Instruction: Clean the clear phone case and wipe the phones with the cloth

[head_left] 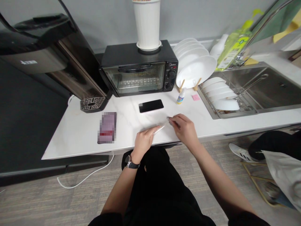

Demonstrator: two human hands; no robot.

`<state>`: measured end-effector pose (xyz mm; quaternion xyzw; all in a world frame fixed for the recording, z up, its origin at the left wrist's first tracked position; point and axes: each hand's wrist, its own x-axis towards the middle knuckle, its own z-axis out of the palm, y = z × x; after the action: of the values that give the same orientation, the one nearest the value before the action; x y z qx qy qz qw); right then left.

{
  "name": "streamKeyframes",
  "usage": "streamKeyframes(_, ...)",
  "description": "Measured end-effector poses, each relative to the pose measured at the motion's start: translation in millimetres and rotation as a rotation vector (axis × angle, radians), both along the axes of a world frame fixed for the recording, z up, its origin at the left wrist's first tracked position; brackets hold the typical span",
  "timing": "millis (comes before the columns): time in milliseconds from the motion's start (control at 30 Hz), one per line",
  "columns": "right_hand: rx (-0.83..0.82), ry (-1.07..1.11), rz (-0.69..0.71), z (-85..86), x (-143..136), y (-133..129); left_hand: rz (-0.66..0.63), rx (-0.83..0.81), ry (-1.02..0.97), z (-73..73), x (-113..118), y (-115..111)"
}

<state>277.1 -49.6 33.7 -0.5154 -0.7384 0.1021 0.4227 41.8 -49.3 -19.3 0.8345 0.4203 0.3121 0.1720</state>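
A thin, whitish see-through flat piece (161, 129) is held nearly edge-on above the counter's front part; its kind is not clear. My left hand (145, 138) grips its near end between thumb and fingers. At its far end my right hand (183, 127) is closed in a pinch, with a small dark-grey bit at the fingertips that is too small to name. Just beyond both hands a smartphone (151, 106) lies with its black screen up. A small spray bottle (181, 96) with a yellow base stands farther right, beside a pink sticky note (195, 97).
A toaster oven (138, 78) with a white pot (148, 25) on top stands behind. Left are a drinks machine (77, 62) and a pixelated purple item (107, 127). Racked plates (196, 70), bowls (225, 105) and a sink (270, 84) are right. Another person's shoe (242, 153) shows at right.
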Motion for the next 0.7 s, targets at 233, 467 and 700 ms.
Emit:
streamKeyframes(233, 0.029, -0.036, 0.007, -1.5, -16, -9, 0.019, 0.017, 0.008, -0.9, 1, 0)
streamKeyframes(467, 0.001, 0.005, 0.207, -6.1, -53, -35, 0.027, 0.035, 0.05, -5.4, -3, 1)
streamKeyframes(700, 0.022, -0.005, -0.16, 0.1, 14, 10, 0.001, -0.002, -0.021, -1.9, -1, 0)
